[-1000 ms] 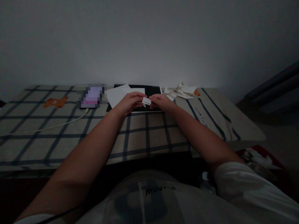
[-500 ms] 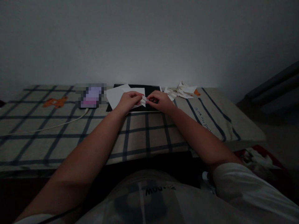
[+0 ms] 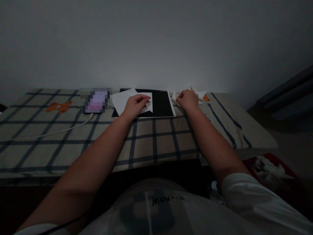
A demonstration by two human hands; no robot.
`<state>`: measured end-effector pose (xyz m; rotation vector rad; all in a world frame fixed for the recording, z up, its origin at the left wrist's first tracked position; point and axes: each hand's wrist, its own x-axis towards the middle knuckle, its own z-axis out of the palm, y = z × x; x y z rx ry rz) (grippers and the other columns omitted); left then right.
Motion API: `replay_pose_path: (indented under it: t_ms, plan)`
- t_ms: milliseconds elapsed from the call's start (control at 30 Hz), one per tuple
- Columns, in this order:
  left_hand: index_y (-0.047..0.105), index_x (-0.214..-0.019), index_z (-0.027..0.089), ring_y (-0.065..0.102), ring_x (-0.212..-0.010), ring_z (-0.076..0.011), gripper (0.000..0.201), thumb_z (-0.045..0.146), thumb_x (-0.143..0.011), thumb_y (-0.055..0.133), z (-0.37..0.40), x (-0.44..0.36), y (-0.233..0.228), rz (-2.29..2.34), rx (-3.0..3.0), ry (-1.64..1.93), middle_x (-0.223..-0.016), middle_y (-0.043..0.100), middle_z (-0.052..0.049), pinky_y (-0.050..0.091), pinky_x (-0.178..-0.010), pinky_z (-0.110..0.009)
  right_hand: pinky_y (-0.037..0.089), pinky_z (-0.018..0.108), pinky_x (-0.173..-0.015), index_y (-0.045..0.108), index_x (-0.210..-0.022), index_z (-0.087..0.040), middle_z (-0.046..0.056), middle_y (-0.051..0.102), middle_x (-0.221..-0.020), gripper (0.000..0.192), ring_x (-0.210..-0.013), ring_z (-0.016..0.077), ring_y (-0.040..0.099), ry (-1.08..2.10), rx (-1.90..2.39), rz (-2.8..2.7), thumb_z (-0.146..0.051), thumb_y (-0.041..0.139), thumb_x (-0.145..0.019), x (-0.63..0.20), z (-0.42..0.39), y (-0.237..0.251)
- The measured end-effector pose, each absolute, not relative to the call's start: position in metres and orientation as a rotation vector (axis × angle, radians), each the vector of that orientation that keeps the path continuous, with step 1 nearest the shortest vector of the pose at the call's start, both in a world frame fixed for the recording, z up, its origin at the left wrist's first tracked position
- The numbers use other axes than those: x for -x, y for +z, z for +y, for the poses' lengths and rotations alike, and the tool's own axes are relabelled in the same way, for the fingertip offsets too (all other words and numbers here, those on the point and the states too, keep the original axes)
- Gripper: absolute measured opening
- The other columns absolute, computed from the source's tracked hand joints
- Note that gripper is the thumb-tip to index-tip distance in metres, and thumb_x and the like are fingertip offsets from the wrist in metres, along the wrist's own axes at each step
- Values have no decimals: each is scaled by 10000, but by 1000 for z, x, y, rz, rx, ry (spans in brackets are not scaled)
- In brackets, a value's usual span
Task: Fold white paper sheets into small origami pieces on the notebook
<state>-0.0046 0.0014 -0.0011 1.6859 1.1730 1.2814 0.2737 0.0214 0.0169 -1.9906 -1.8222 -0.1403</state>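
- Over the black notebook (image 3: 161,103), left hand (image 3: 134,106): fingers bent, thumb near index; can't tell if anything is pinched.
- Right hand (image 3: 188,100) at the paper scraps (image 3: 201,95), fingers curled in, grip can't be told; it hides part of the pile.
- White sheets (image 3: 121,99) on the notebook, partly under left hand.
- Checked tablecloth (image 3: 166,133) under everything; orange bear print (image 3: 58,107) at left, lettering partly covered by right forearm.
- Phone (image 3: 96,101) plugged into white cable (image 3: 58,130), screen pixelated.
- Plain grey wall (image 3: 156,42) behind, room dim.
- Red container (image 3: 290,166) low right, pale stuff inside, unclear.
- Dark bars (image 3: 288,88) cut off at right edge, can't identify.
- Space under the table nearly black.
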Motion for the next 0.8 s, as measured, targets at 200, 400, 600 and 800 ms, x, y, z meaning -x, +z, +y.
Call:
replay_pose_path:
  t_ms: [200, 400, 600, 800]
  plan:
    - [835, -967, 182, 713, -903, -211, 227, 359, -931, 696, 5, 9, -6, 1243, -2013, 1262, -996, 813, -88, 553, -876, -342, 491, 596, -1067, 813, -1156, -52, 284, 744, -1256, 295, -1298, 447, 639, -234, 2123, -1888, -212, 689, -942, -267, 16, 16]
    - [846, -1012, 182, 702, -1165, -289, 251, 331, -919, 667, 13, 19, -12, 1253, -2489, 1048, -1167, 794, -119, 513, -1127, -479, 487, 550, -1069, 791, -1215, -75, 244, 723, -1303, 311, -1283, 385, 620, -249, 2155, -1871, -172, 609, -981, -267, 20, 9]
    - [841, -1150, 187, 638, -1348, -339, 323, 353, -925, 679, 7, 21, -6, 1521, -2456, 871, -1393, 741, -130, 480, -1206, -522, 460, 581, -1100, 783, -1206, -152, 206, 676, -1348, 278, -1331, 404, 573, -269, 1898, -1919, -241, 642, -983, -265, 19, 12]
    - [711, -1442, 173, 549, -1442, -428, 487, 384, -1021, 591, -8, 19, 9, 2153, -2221, 570, -1559, 636, -180, 509, -1156, -564, 465, 483, -1179, 779, -1300, -186, 147, 729, -1399, 328, -1345, 304, 629, -20, 1167, -2424, -358, 617, -1072, -241, 19, -4]
